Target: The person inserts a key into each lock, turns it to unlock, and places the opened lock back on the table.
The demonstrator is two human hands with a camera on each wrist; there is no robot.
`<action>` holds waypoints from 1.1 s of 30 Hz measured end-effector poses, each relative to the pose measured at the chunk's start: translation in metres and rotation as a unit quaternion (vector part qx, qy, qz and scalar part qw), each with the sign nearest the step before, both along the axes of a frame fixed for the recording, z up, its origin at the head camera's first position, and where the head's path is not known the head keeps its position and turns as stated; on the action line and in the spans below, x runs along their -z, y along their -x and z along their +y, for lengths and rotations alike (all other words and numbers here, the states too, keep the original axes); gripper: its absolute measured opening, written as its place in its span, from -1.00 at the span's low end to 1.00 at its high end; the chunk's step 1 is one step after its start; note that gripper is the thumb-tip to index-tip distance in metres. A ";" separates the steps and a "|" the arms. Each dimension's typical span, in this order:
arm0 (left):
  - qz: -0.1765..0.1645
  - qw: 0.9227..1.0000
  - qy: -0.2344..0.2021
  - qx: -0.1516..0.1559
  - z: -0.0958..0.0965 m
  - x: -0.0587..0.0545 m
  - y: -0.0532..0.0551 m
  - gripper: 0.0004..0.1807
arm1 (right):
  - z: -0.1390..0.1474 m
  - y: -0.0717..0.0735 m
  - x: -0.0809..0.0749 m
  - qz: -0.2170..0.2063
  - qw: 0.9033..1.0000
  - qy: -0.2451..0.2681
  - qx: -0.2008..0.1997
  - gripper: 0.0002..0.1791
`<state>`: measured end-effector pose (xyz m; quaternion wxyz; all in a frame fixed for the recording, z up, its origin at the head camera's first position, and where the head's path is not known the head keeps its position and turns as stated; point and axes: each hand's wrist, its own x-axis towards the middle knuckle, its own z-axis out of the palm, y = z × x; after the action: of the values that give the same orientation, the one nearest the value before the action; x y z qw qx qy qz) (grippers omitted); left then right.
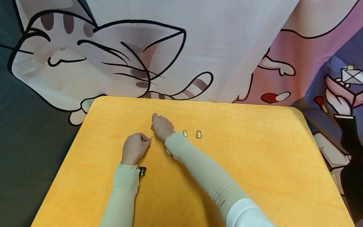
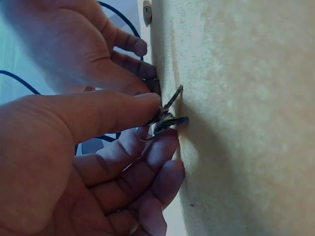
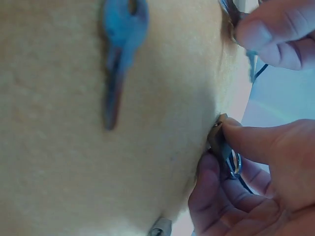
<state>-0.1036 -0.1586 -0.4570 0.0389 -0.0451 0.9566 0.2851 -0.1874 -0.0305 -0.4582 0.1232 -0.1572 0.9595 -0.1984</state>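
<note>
My left hand (image 1: 136, 148) pinches a small bunch of keys (image 2: 176, 121) between thumb and fingers, with the key blades pointing out past the fingertips. Just ahead and to the right, my right hand (image 1: 163, 127) grips a small brass padlock (image 3: 218, 138) between thumb and fingertips, close to the tabletop. The shackle shows among the fingers in the right wrist view; the hand covers most of this lock in the head view. A single key (image 3: 120, 29) lies on the table in the right wrist view. The two hands are close together but apart.
Two more padlocks (image 1: 185, 133) (image 1: 199, 134) stand in a row right of my right hand, and another peeks out beside its wrist. They rest on a yellow table (image 1: 255, 157). A cartoon-printed cloth (image 1: 221, 47) hangs behind the far edge.
</note>
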 end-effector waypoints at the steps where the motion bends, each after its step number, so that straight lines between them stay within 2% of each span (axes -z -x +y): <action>1: 0.003 1.000 -0.003 0.002 0.000 0.000 0.000 -0.82 | 0.001 0.000 0.000 -0.003 1.000 0.010 0.003 -0.82; 6: 0.000 1.000 -0.024 0.000 0.000 -0.004 0.001 -0.81 | 0.004 -0.001 0.001 -0.026 0.998 0.058 0.015 -0.80; 12: -0.005 0.999 -0.039 -0.001 -0.001 -0.004 0.002 -0.83 | 0.005 -0.002 0.002 -0.030 0.998 0.055 0.001 -0.84; 16: -0.004 0.999 -0.040 0.004 -0.002 -0.003 0.002 -0.80 | 0.008 -0.003 0.000 -0.042 0.996 0.078 0.013 -0.88; 25: -0.017 0.998 -0.061 0.017 0.001 -0.006 0.005 -0.71 | 0.033 -0.004 -0.013 -0.040 0.984 0.159 0.063 -0.75; 33: 0.024 0.996 -0.086 0.001 0.014 -0.016 0.007 -0.72 | 0.063 -0.009 -0.027 -0.016 0.968 0.227 0.110 -0.74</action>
<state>-0.1107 -0.1444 -0.4410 0.0205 -0.0335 0.9293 0.3673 -0.1787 0.0323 -0.4307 0.0775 -0.0714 0.8988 -0.4255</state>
